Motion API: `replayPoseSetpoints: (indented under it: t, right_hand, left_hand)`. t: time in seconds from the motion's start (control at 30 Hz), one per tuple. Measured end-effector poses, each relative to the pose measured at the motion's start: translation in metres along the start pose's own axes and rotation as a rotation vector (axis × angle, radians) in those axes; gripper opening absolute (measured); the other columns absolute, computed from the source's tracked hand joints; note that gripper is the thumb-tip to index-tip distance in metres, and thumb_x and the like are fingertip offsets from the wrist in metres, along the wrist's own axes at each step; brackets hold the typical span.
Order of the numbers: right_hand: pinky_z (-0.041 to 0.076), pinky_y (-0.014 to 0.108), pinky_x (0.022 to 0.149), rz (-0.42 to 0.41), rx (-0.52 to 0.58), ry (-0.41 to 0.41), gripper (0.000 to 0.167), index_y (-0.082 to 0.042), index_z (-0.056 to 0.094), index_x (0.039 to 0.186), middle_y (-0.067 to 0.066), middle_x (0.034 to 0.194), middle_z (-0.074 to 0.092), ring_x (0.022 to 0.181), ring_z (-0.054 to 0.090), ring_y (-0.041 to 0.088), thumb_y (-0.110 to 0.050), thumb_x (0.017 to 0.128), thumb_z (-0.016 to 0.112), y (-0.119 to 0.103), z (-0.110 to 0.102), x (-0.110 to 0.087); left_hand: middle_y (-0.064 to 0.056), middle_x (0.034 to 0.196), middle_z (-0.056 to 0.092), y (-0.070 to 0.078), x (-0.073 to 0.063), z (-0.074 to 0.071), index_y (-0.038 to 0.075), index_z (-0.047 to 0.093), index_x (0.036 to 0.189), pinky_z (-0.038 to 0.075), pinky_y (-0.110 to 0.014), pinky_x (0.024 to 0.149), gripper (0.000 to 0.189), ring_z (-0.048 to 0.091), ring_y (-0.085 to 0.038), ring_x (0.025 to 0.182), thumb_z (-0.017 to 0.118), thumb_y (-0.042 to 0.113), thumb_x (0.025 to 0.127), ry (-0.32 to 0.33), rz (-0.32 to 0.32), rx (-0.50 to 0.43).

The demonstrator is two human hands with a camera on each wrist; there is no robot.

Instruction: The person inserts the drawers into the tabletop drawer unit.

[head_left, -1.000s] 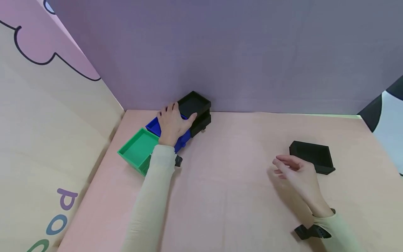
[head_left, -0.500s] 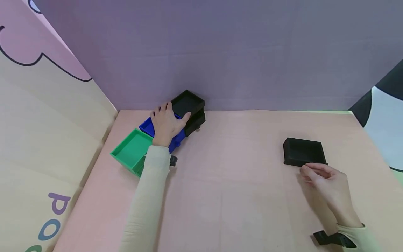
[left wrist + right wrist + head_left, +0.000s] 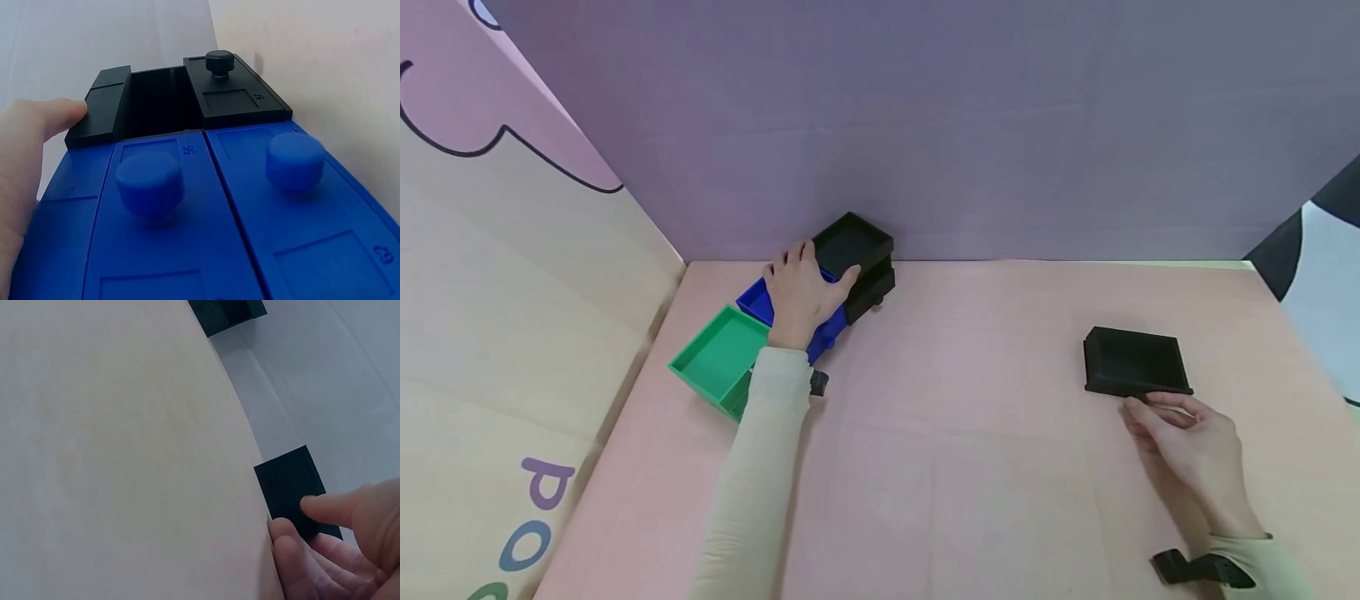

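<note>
In the head view my left hand (image 3: 800,292) rests spread across a blue drawer block (image 3: 828,335) at the back left, its thumb along the black drawer block (image 3: 872,285) beside it. The left wrist view shows the thumb (image 3: 65,117) touching the upper black drawer front; an open slot (image 3: 164,100) gapes below that front, above another black drawer with a knob (image 3: 219,62). Blue fronts with round knobs (image 3: 150,184) lie nearer. At the right, my right hand (image 3: 1197,450) pinches a loose black drawer (image 3: 1137,362) at its front; the fingers hide the knob area.
A green tray-topped block (image 3: 721,354) joins the near left of the blue one. Behind the blocks rises a purple-grey wall panel (image 3: 925,133); a pale printed panel (image 3: 535,292) stands at the left. Pink cloth (image 3: 970,433) covers the tabletop between the hands.
My right hand has moved right and toward me, round to the loose black drawer's front, and now pinches it. That drawer has turned slightly. The left hand stays on the blocks.
</note>
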State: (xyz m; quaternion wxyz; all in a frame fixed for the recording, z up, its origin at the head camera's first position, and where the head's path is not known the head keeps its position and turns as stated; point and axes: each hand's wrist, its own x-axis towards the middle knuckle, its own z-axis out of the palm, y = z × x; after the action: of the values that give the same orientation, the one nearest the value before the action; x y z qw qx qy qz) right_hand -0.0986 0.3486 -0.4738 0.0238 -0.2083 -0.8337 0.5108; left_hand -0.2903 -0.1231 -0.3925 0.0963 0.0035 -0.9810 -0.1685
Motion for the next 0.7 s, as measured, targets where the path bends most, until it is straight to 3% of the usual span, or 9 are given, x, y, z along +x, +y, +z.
replayPoseSetpoints:
  t: [0.23, 0.4, 0.53, 0.7]
  right_hand:
    - [0.062, 0.018, 0.064, -0.013, 0.052, -0.01, 0.034, -0.003, 0.062, 0.118, -0.034, 0.074, 0.07, 0.068, 0.075, -0.003, -0.027, 0.099, 0.078, 0.0034, 0.0033, 0.0042]
    - [0.058, 0.01, 0.065, -0.066, 0.085, 0.047, 0.016, -0.008, 0.066, 0.107, -0.033, 0.073, 0.071, 0.067, 0.074, -0.006, -0.017, 0.098, 0.077, 0.0052, 0.0027, 0.003]
    - [0.056, 0.007, 0.07, -0.113, 0.233, 0.057, 0.011, -0.013, 0.068, 0.1, -0.024, 0.076, 0.077, 0.07, 0.076, -0.004, -0.008, 0.096, 0.077, 0.004, 0.0021, 0.0031]
    - [0.06, 0.014, 0.069, -0.168, 0.457, -0.005, 0.018, -0.011, 0.069, 0.1, -0.013, 0.082, 0.081, 0.074, 0.079, 0.002, 0.004, 0.093, 0.076, 0.0024, 0.0048, 0.0026]
  left_hand:
    - [-0.021, 0.167, 0.043, -0.0012, -0.0011, -0.0017, 0.003, 0.04, 0.163, 0.027, -0.065, 0.126, 0.096, 0.037, -0.046, 0.153, 0.051, 0.072, 0.097, -0.009, -0.011, -0.007]
    - [-0.021, 0.167, 0.044, -0.0002, -0.0003, -0.0008, 0.002, 0.041, 0.162, 0.028, -0.066, 0.125, 0.096, 0.038, -0.047, 0.152, 0.052, 0.071, 0.097, -0.001, 0.0, -0.007]
    - [-0.021, 0.166, 0.044, 0.0005, 0.0001, 0.0012, 0.002, 0.041, 0.162, 0.028, -0.066, 0.125, 0.096, 0.038, -0.047, 0.152, 0.052, 0.071, 0.096, 0.003, 0.002, -0.005]
    - [-0.021, 0.166, 0.044, 0.0004, 0.0, 0.003, 0.002, 0.041, 0.162, 0.028, -0.066, 0.125, 0.096, 0.039, -0.047, 0.151, 0.052, 0.072, 0.096, 0.013, 0.0, -0.006]
